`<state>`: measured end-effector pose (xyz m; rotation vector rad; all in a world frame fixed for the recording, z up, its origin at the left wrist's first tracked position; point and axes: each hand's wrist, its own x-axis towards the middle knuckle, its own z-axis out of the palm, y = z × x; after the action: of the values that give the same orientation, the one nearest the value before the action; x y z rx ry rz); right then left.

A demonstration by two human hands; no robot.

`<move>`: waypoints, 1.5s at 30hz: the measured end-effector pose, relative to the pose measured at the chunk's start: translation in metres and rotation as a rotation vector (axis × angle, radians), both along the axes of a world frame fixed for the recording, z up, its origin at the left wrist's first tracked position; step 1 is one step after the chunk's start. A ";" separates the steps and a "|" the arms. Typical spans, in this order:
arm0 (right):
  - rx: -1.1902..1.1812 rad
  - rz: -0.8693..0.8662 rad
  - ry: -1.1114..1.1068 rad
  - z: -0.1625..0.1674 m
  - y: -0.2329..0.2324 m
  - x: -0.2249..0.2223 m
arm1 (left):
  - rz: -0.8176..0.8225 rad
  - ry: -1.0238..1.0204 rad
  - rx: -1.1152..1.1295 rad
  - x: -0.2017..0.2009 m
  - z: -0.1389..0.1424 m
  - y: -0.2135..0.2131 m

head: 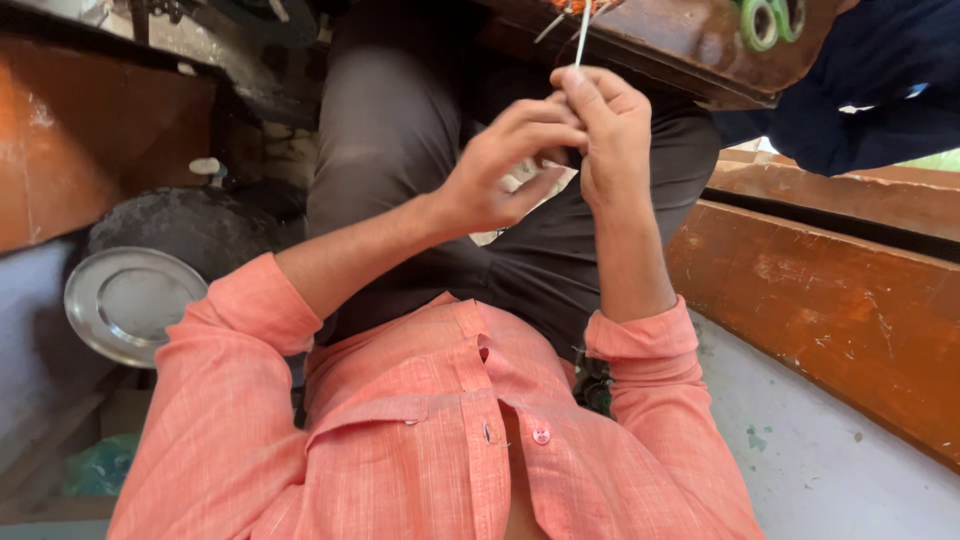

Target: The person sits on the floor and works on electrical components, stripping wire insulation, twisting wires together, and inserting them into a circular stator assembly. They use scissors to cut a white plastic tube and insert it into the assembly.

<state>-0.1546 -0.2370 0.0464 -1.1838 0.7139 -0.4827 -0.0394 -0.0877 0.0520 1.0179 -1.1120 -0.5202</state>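
My right hand (pixel 612 130) is raised over my lap and pinches a thin white thread (pixel 582 35) between thumb and fingertips. The thread runs straight up toward an orange bundle (pixel 575 5) at the top edge. My left hand (pixel 500 175) curls in from the left, and its fingertips meet the right fingertips at the same pinch point on the thread. A small white patch (pixel 522 182) shows behind the left hand; I cannot tell what it is. Both forearms come out of rolled salmon sleeves.
A worn brown wooden table edge (pixel 680 50) crosses the top, with green-handled scissors (pixel 765 20) on it. A steel plate (pixel 125 300) and a dark round object (pixel 190 225) lie at the left. A wooden bench (pixel 830 300) runs along the right. Dark blue cloth (pixel 870 80) hangs at the top right.
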 end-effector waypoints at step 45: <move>-0.351 -0.245 -0.003 0.004 0.031 -0.012 | -0.047 0.800 0.501 0.016 -0.033 -0.088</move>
<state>-0.1671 -0.2062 0.0507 -1.4285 0.7966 -0.8402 -0.0233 -0.1754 0.0187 1.0567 -0.2879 -1.1584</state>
